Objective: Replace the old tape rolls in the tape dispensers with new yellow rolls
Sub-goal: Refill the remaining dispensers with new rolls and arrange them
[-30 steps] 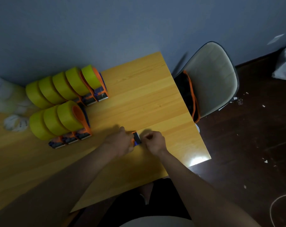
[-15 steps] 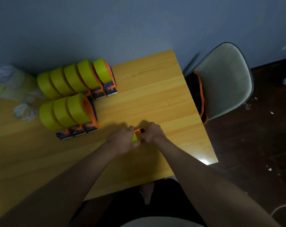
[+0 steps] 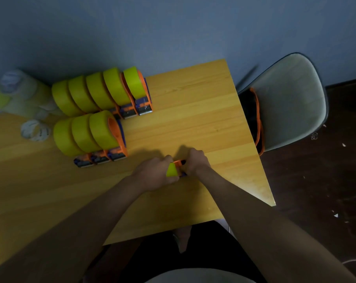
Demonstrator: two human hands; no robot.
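On the wooden table (image 3: pixel 193 103) both of my hands hold one orange-and-blue tape dispenser (image 3: pixel 180 163) that carries a yellow roll (image 3: pixel 171 170). My left hand (image 3: pixel 154 173) grips the roll side, and my right hand (image 3: pixel 195 163) grips the dispenser's other end. Most of this dispenser is hidden by my fingers. Two rows of dispensers loaded with yellow rolls stand to the left: a back row (image 3: pixel 111 90) of several and a front row (image 3: pixel 91 133) of three.
Clear, used tape rolls (image 3: pixel 33 130) lie at the table's left, with a blurred heap (image 3: pixel 13 90) behind them. A pale chair (image 3: pixel 291 99) holding a dark bag with an orange strap (image 3: pixel 258 119) stands right of the table. The wall runs along the back.
The yellow roll now shows between my hands, where a second ago only a dark dispenser part showed. My hands have stayed together on the dispenser while my head turned a little.
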